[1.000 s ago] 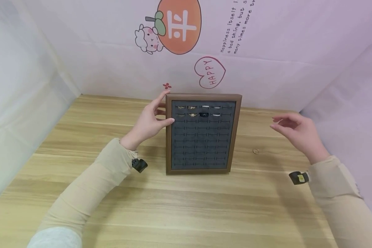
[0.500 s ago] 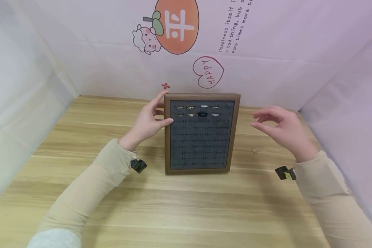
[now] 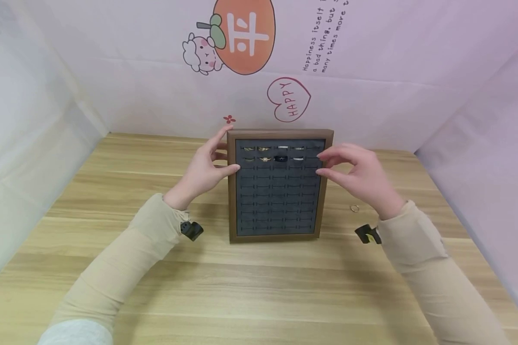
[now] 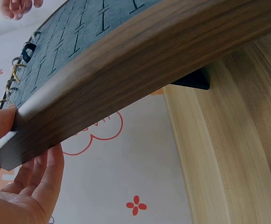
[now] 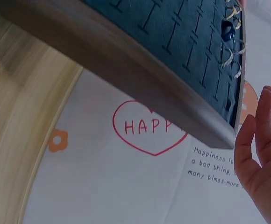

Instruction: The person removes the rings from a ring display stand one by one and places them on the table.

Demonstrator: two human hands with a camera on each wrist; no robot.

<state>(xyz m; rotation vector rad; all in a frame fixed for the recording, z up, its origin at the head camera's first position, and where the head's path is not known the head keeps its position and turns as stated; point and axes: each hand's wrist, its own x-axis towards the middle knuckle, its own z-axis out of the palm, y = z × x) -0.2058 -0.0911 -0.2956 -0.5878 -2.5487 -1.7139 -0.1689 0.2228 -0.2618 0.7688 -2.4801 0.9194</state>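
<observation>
A ring display board with a brown wooden frame (image 3: pixel 276 238) and dark grey slotted padding stands upright on the table. Several rings fill its top two rows: gold ones (image 3: pixel 264 159) on the left, a black ring (image 3: pixel 280 158) and silver ones (image 3: pixel 298 158) further right. My left hand (image 3: pixel 200 172) grips the frame's left side, thumb in front and fingers behind, as the left wrist view also shows. My right hand (image 3: pixel 358 175) is at the upper right edge, thumb and forefinger apart, overlapping the frame; no ring shows between them. In the right wrist view its fingers (image 5: pixel 265 116) are loosely bent beside the corner.
A loose thin gold ring (image 3: pixel 354 208) lies on the wooden table (image 3: pixel 259 292) right of the board, near my right wrist. A white printed cloth (image 3: pixel 371 110) hangs close behind the board, and cloth walls flank the table. A dark support (image 4: pixel 196 79) juts out behind the board.
My right hand has moved left from the table's right side to the board's upper right edge. My left hand keeps its hold; the loose ring stays on the table.
</observation>
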